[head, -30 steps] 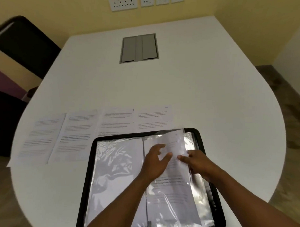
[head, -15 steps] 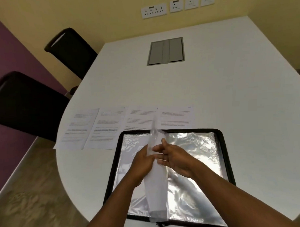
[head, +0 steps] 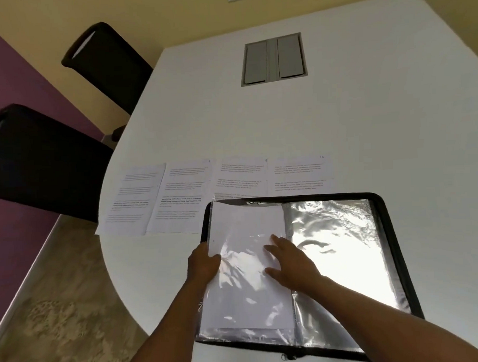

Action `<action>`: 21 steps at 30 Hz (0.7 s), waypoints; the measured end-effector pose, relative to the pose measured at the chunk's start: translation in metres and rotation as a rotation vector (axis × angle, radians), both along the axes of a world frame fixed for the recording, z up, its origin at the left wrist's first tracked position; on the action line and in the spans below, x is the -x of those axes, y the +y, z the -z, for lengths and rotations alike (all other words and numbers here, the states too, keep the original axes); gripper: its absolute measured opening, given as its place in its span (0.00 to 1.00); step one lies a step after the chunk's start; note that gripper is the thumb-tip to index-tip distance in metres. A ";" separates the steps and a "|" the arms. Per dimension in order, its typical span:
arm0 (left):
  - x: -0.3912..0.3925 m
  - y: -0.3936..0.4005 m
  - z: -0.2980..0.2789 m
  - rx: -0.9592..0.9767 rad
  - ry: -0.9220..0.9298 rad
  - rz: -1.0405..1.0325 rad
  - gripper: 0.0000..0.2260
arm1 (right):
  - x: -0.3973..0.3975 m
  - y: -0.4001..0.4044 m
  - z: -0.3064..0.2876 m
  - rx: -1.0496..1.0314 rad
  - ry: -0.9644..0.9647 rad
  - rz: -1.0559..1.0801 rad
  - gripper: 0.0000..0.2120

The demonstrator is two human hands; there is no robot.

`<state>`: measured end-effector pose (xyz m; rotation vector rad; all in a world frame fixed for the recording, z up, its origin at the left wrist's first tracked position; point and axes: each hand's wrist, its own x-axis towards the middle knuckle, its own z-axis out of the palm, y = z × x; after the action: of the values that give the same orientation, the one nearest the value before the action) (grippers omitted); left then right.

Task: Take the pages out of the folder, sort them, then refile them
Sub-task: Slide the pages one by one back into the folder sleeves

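A black zip folder (head: 392, 246) lies open near the table's front edge, its clear plastic sleeves shining. A sleeve holding a white page (head: 245, 234), blank side up, lies flat on the folder's left half. My left hand (head: 204, 263) grips that sleeve's left edge, thumb on top. My right hand (head: 291, 263) rests flat on the sleeve near the spine, fingers spread. Several printed pages (head: 189, 193) lie side by side in a row on the table just beyond the folder.
The white table (head: 311, 124) has a grey cable hatch (head: 273, 59) set in its middle. Two black chairs (head: 42, 160) stand at the table's left side. Carpet floor shows below on the left.
The sleeve that stood upright at the spine has been turned over to the left and now lies flat. My left hand moved to its outer edge; my right hand flattened on it.
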<state>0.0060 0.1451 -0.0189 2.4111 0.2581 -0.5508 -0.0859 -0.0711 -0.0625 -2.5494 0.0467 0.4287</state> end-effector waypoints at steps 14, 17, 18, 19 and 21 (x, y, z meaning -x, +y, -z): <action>-0.092 0.101 0.040 0.058 -0.347 -0.015 0.17 | -0.089 0.127 0.003 -0.002 -0.287 0.249 0.19; -0.143 0.143 0.036 0.007 -0.389 -0.054 0.17 | -0.138 0.172 -0.008 -0.169 -0.221 0.197 0.19; -0.160 0.157 0.035 -0.002 -0.390 -0.070 0.18 | -0.156 0.186 -0.008 -0.230 -0.207 0.204 0.19; -0.176 0.171 0.035 -0.012 -0.392 -0.087 0.18 | -0.174 0.199 -0.008 -0.296 -0.184 0.232 0.19; -0.203 0.194 0.036 -0.035 -0.382 -0.116 0.20 | -0.205 0.221 -0.015 -0.426 -0.133 0.328 0.17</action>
<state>0.2094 0.3386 -0.0548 2.4570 0.2398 -0.0299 0.1195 0.1497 -0.0472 -2.0934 0.2884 0.1228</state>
